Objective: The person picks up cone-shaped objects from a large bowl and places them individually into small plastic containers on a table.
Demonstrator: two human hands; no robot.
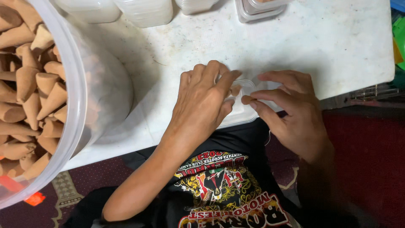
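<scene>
From the head view, my left hand [202, 99] lies curled over the small clear container [241, 110] at the white table's [337, 42] near edge, pinching a brown cone [235, 90]. My right hand [291, 112], just beside the container, pinches another cone [247, 99]. The big tub of cones [38, 93] stands well left.

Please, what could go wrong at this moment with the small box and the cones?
1. The small clear box sits at the table edge; a push from the left hand might tip it off.
2. The right hand pinches a brown cone only by the fingertips; it may slip.
</scene>
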